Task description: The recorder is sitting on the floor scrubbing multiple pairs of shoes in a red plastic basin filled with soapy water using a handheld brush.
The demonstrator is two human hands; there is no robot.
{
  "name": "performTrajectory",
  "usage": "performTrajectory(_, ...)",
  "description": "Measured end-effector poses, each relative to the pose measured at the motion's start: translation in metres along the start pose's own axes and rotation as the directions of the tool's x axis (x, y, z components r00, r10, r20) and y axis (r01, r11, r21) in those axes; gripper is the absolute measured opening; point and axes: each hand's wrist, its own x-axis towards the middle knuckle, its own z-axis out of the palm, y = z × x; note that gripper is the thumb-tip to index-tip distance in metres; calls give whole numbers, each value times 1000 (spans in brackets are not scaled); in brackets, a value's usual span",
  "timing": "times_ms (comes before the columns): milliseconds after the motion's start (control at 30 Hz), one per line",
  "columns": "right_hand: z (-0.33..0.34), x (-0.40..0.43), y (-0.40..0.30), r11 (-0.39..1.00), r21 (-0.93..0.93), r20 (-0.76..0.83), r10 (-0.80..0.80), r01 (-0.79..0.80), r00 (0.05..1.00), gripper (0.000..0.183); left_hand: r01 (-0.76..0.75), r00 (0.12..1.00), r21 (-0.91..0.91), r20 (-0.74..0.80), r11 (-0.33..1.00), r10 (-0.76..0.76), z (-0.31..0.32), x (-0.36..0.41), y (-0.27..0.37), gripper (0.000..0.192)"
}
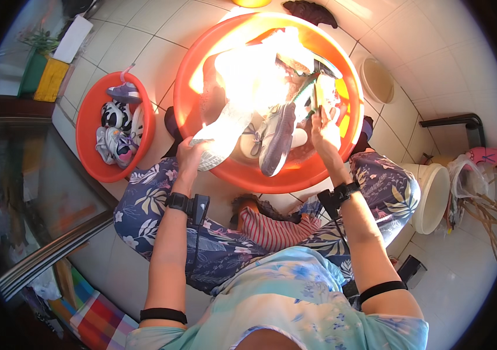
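A large orange-red plastic basin (pixel 231 177) of water and shoes stands before me, between my knees. My left hand (pixel 190 153) grips one end of a pale shoe (pixel 227 135) with a textured sole, at the basin's near left rim. Glare washes out its far end. Inside the right side of the basin, my right hand (pixel 326 133) has its fingers around a slim green-edged object (pixel 316 94), perhaps a brush. Between the hands, a grey-and-white sneaker (pixel 278 142) leans over another pale shoe (pixel 248 144) with laces.
A smaller orange-red basin (pixel 85 131) with several shoes stands on the tiles at the left. White buckets (pixel 433 199) and a beige tub (pixel 377 81) are at the right. A dark cloth-like item (pixel 312 13) lies beyond the basin. A glass-topped table (pixel 43 175) is left.
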Motion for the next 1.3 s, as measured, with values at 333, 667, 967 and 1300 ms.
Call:
performTrajectory(333,49,1,80,919,-338,390,333,-203,859,48,44,998,21,44,999,-45,9,-10,19,36)
performTrajectory(667,-1,-3,79,990,-26,342,140,-139,929,46,-6,999,91,41,996,2,2,-6,9,34)
performTrajectory(967,-14,-102,-97,755,655,274,-191,-38,943,51,-51,999,125,-1,991,51,7,-4,8,32)
performTrajectory(1300,73,-32,-104,883,435,160,-266,174,951,35,-104,991,452,-32,886,133,8,-1,3,51)
